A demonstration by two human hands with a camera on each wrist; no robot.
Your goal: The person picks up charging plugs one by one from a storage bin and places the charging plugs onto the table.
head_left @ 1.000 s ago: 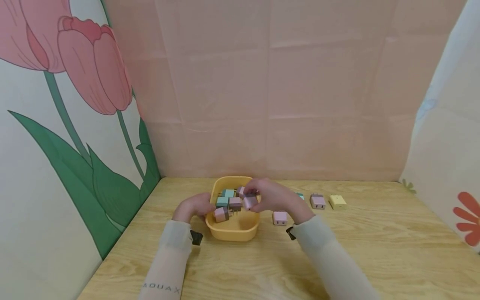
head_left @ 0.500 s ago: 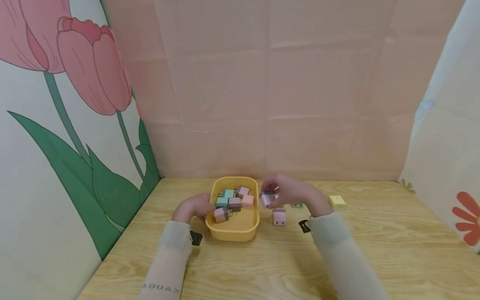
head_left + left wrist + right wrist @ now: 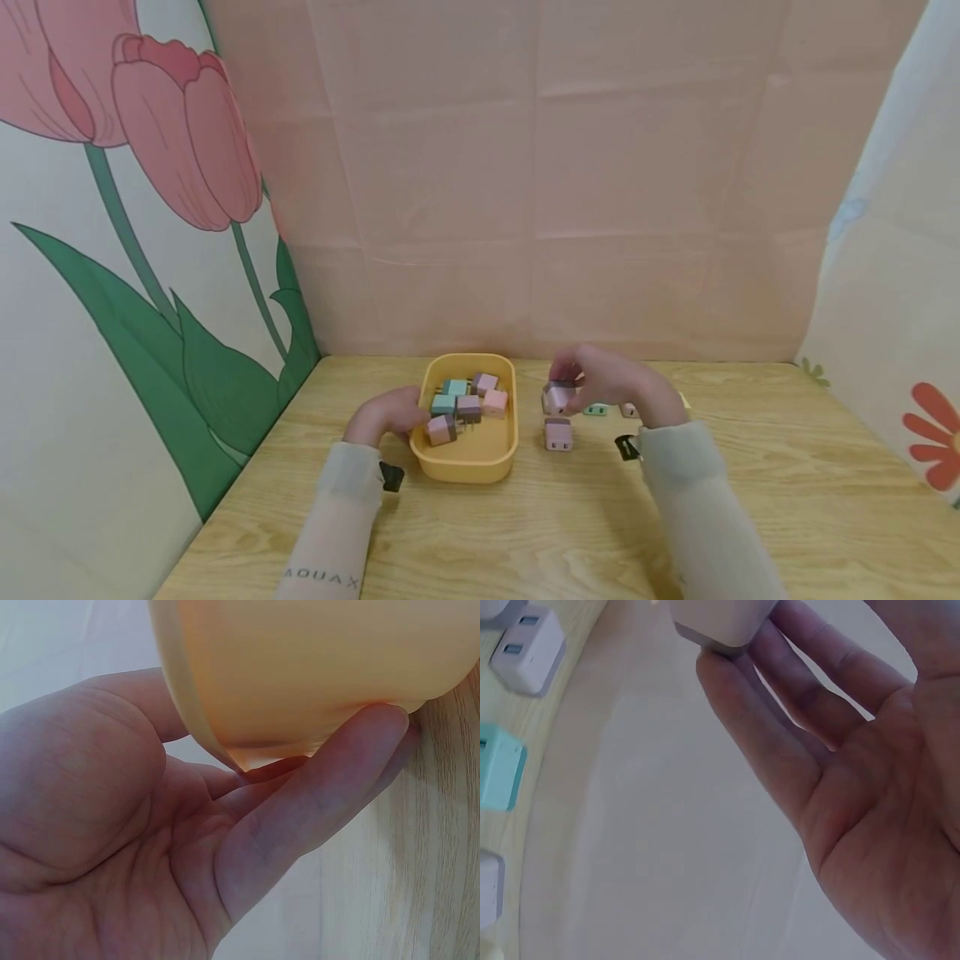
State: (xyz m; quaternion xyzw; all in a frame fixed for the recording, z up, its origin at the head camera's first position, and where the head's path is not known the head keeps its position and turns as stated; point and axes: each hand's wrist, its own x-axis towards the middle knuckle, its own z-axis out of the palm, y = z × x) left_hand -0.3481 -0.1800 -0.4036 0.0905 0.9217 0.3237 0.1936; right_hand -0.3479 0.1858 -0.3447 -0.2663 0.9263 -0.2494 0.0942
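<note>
A yellow plastic basket (image 3: 468, 471) stands on the table with several USB charger plugs inside. My left hand (image 3: 390, 410) grips its left side, thumb at the rim and fingers against the outer wall (image 3: 315, 667). Right of the basket, my right hand (image 3: 609, 382) pinches a light purple charger plug (image 3: 559, 397) between thumb and fingertips. The right wrist view shows that held charger plug (image 3: 721, 619) at the top edge, its grey end on the fingers. A pink-purple charger plug (image 3: 558, 435) lies just in front of it, and a mint charger plug (image 3: 596, 409) to the right.
Partly behind the right hand sit another purple charger plug (image 3: 628, 410) and a yellow one (image 3: 685, 402). In the basket are mint plugs (image 3: 443, 405), a pink plug (image 3: 495, 403) and purple plugs (image 3: 468, 408). A pink backdrop (image 3: 540, 208) rises behind the wooden table (image 3: 480, 542).
My right hand has moved right, out from over the basket, carrying the light purple charger plug to the table beside it. The left hand keeps its grip on the basket.
</note>
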